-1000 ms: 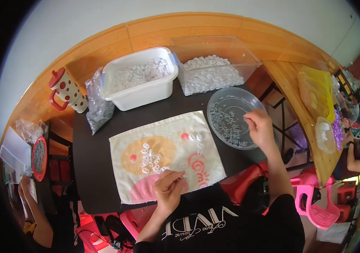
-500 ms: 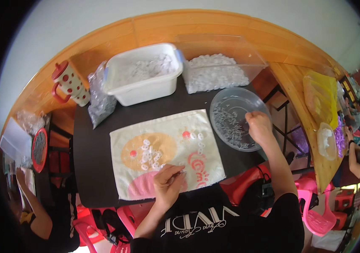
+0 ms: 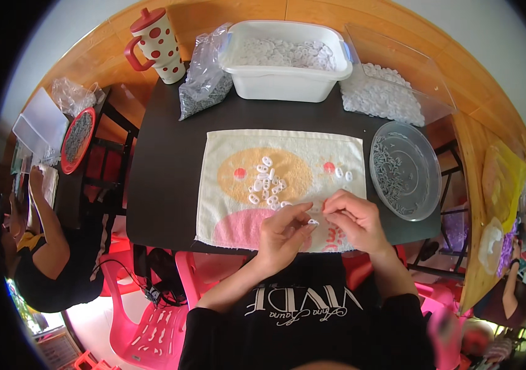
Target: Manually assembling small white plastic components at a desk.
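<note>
Clear plastic bag (image 3: 203, 77) of grey bits, upright between mug and tub.

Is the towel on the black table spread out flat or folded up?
Spread out flat. The towel lies open on the table, its round orange and pink patches showing, small white pieces scattered on top.

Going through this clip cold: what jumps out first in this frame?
First, the two hands meeting at the near edge of the towel: the left hand and right hand pinch a small white piece between their fingertips. Just beyond them, a cluster of small white pieces lies on the towel's orange circle. At the table's far edge stand a white tub of similar pieces and a red-dotted mug.
</note>
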The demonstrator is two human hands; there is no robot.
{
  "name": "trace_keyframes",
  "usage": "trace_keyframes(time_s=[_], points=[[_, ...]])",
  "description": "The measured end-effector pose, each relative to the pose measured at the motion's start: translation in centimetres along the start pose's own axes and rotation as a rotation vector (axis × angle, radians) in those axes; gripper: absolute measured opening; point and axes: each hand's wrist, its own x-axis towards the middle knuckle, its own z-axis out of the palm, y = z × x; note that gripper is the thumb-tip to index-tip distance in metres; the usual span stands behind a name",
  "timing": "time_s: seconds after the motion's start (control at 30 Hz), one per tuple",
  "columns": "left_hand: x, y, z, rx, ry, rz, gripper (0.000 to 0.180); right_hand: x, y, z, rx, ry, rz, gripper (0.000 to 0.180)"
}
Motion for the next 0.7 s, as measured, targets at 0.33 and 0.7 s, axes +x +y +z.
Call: trace_keyframes(time_s=[0.33,0.7], points=[[-0.4,-0.5,-0.2,0.001,-0.026,0.02,0.046,0.0,0.4,1.6,-0.179,-0.062,-0.146,0.008],[-0.4,-0.7,-0.4,0.141,-0.039,0.066,0.048,0.4,0.2,1.3,-0.369,-0.167,-0.204,0.008]])
